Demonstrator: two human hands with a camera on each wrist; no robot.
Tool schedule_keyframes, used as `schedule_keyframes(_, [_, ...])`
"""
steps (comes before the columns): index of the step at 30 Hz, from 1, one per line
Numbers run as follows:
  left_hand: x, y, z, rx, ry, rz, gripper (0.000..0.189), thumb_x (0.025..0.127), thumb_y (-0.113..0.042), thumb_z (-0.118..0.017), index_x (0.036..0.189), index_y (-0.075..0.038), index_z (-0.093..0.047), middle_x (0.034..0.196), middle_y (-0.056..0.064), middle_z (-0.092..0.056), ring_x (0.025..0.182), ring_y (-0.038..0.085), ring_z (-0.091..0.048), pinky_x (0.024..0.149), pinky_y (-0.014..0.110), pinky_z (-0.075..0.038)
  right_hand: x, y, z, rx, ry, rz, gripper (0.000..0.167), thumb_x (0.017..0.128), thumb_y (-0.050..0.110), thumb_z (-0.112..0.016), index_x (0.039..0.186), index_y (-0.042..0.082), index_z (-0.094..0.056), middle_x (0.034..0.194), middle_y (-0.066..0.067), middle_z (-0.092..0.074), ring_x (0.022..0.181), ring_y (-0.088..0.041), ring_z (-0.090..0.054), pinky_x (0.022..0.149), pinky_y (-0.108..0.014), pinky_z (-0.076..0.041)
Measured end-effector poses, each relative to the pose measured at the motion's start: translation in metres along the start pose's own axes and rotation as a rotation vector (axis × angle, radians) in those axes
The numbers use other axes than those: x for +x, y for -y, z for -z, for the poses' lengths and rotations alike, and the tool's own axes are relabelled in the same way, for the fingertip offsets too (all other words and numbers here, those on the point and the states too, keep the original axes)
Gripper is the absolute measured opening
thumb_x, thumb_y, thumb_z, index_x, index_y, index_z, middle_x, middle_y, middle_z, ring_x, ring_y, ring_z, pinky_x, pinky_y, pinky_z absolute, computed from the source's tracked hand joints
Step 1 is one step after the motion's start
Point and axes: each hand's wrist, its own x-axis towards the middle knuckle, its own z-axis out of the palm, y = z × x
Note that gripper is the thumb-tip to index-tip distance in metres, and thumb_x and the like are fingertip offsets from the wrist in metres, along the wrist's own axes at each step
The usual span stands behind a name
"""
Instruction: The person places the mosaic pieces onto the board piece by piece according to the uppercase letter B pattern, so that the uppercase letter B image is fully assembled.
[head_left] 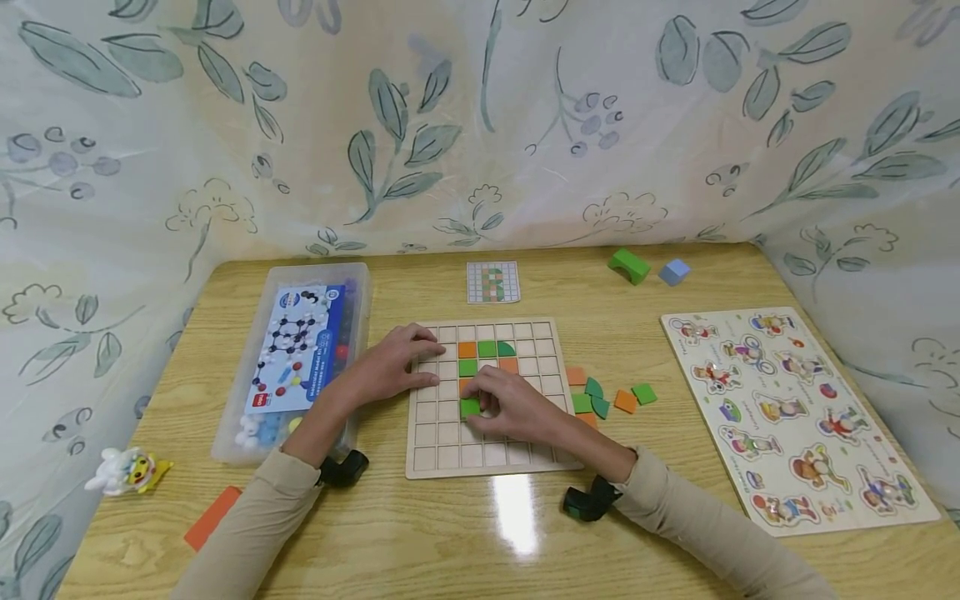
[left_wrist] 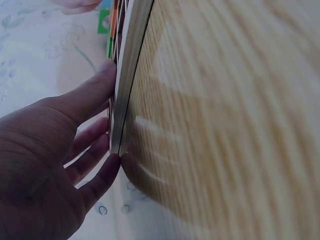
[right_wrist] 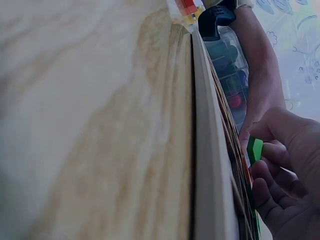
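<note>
A wooden grid board (head_left: 425, 458) lies in the middle of the table. On it sit an orange square tile (head_left: 467, 350), green square tiles (head_left: 487, 348), a dark green quarter-round tile (head_left: 506, 348) and a salmon tile (head_left: 508, 364). Over the left part of the grid, my right hand (head_left: 519, 407) pinches a green square tile (right_wrist: 255, 149) between thumb and finger, below an orange tile that it partly hides. My left hand (head_left: 392, 364) rests at the board's left edge, its extended fingers touching the rim (left_wrist: 120, 107).
Loose orange and green tiles (head_left: 626, 402) lie right of the board. Behind it is a small pattern card (head_left: 492, 282). A clear molecular model box (head_left: 300, 350) stands left, a picture puzzle (head_left: 802, 417) right. Green (head_left: 629, 266) and blue blocks (head_left: 674, 272) sit at the back.
</note>
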Motion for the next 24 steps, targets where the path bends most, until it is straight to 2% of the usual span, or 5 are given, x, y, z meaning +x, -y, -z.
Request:
schedule_keyframes(17, [-0.0017, -0.0003, -0.0013, -0.015, 0.007, 0.015, 0.047, 0.088, -0.035, -0.071, 0.128, -0.01, -0.064, 0.13, 0.009, -0.055, 0.121, 0.027, -0.05, 0.101, 0.046, -0.044, -0.0009, 0.0, -0.0034, 0.009, 0.003, 0.004, 0.021, 0.086, 0.018, -0.069, 0.106, 0.011, -0.067, 0.091, 0.001, -0.058, 0.079, -0.006, -0.052, 0.068, -0.017, -0.047])
schedule_keyframes(24, [-0.0001, -0.0007, 0.0001, -0.021, 0.004, 0.022, 0.046, 0.088, -0.033, -0.071, 0.128, -0.011, -0.064, 0.129, 0.008, -0.055, 0.12, 0.027, -0.05, 0.101, 0.045, -0.044, -0.0005, 0.0001, -0.0034, -0.034, -0.003, 0.026, 0.02, 0.087, 0.018, -0.068, 0.106, 0.011, -0.066, 0.092, 0.002, -0.059, 0.079, -0.005, -0.052, 0.069, -0.017, -0.046])
